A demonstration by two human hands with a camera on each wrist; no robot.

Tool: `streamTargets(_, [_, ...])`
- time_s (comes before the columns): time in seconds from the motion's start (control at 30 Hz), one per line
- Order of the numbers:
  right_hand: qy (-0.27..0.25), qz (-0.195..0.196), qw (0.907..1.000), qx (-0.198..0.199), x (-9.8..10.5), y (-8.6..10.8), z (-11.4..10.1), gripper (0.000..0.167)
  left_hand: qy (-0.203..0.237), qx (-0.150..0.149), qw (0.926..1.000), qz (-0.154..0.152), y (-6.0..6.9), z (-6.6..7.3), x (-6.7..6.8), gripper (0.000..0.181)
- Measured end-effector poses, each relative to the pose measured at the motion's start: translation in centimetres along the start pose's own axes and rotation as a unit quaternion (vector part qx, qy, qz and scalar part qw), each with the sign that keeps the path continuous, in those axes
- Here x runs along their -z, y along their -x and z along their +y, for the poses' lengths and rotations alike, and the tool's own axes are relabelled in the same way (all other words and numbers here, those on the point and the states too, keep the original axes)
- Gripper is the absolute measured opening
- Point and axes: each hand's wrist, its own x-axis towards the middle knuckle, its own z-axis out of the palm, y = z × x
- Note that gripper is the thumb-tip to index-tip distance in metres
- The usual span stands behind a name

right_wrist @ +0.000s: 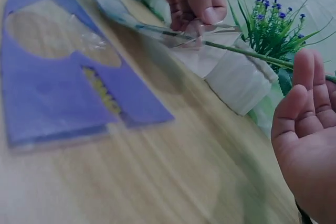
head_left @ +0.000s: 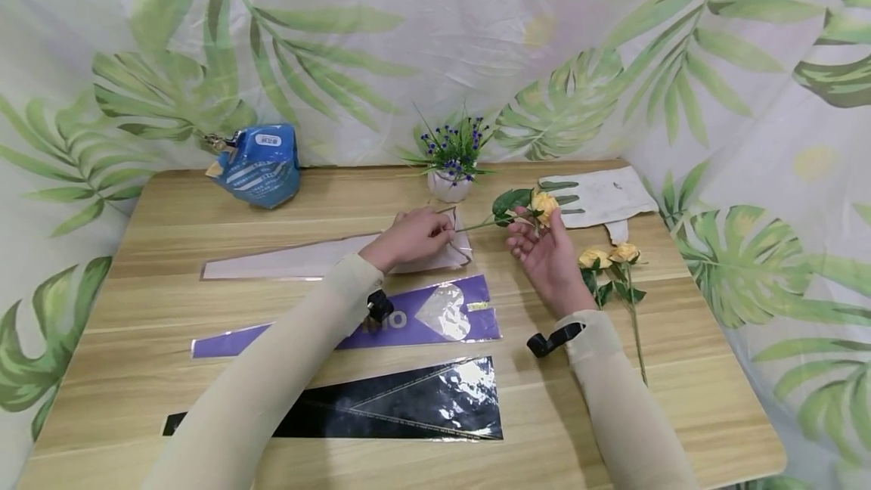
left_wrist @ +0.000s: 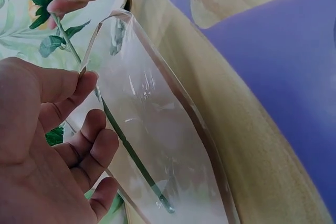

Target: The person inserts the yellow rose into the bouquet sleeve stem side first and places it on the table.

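Rose, one: yellow (head_left: 546, 206) bloom, green stem and leaves; bloom end held by the right hand (head_left: 547, 263), lower stem inside the sleeve, visible through the film.

Sleeve, one: tapered film sleeve (head_left: 292, 257), clear and whitish with brownish edging; lies lengthwise on the table (head_left: 136, 308), narrow end leftward, wide mouth parted, rim pinched by the left hand (head_left: 411, 239).

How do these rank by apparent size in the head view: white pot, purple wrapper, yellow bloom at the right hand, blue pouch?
Largest to smallest:
1. Purple wrapper
2. Blue pouch
3. White pot
4. Yellow bloom
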Motion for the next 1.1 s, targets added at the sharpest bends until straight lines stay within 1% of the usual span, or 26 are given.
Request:
streamTargets(0.1, [-0.016,0.02,0.9997,0.001,-0.2,-0.2,0.0,0.074,0.002,-0.002,1.0,0.006,0.0,-0.1,0.1,0.019])
streamTargets(0.2, [-0.011,0.029,0.9995,-0.003,-0.4,-0.2,0.2,0.074,0.0,-0.001,0.9999,0.016,0.0,0.0,0.1,0.019])
streamTargets(0.27, [0.0,0.023,0.9996,-0.014,-0.6,-0.2,0.5,0.074,-0.007,0.0,0.9997,0.022,0.0,0.1,0.1,0.019])
streamTargets(0.37, [0.018,0.0,0.9993,-0.033,-1.0,-0.2,1.0,0.074,-0.021,0.0,0.9995,0.022,0.0,0.3,0.0,0.019])
streamTargets(0.43, [0.026,-0.015,0.9985,-0.045,-1.2,-0.1,1.3,0.079,-0.028,-0.002,0.9994,0.02,0.0,0.4,0.0,0.019])
streamTargets(0.53, [0.015,-0.024,0.9983,-0.05,-1.4,0.2,1.3,0.088,-0.031,-0.004,0.9993,0.019,0.1,0.7,0.0,0.018])
streamTargets(0.6, [0.004,-0.026,0.9986,-0.047,-1.5,0.3,1.3,0.09,-0.03,-0.003,0.9994,0.019,0.2,0.8,0.1,0.019])
streamTargets(0.67, [-0.006,-0.028,0.9987,-0.042,-1.5,0.4,1.2,0.085,-0.03,-0.004,0.9993,0.02,0.3,0.9,0.3,0.019])
streamTargets(0.77, [-0.003,-0.031,0.9988,-0.039,-1.5,0.3,1.4,0.074,-0.026,-0.009,0.9994,0.022,0.4,1.1,0.4,0.021])
streamTargets(0.83, [0.002,-0.033,0.9985,-0.044,-1.6,0.1,1.6,0.07,-0.022,-0.014,0.9994,0.024,0.4,1.2,0.5,0.022])
streamTargets(1.0, [0.038,-0.037,0.9966,-0.062,-1.8,0.0,2.2,0.06,-0.024,-0.021,0.9991,0.028,0.7,1.7,0.7,0.022])
streamTargets(1.1, [0.073,-0.022,0.9954,-0.059,-1.8,0.1,2.3,0.053,-0.023,-0.024,0.999,0.032,0.8,2.0,0.8,0.019])
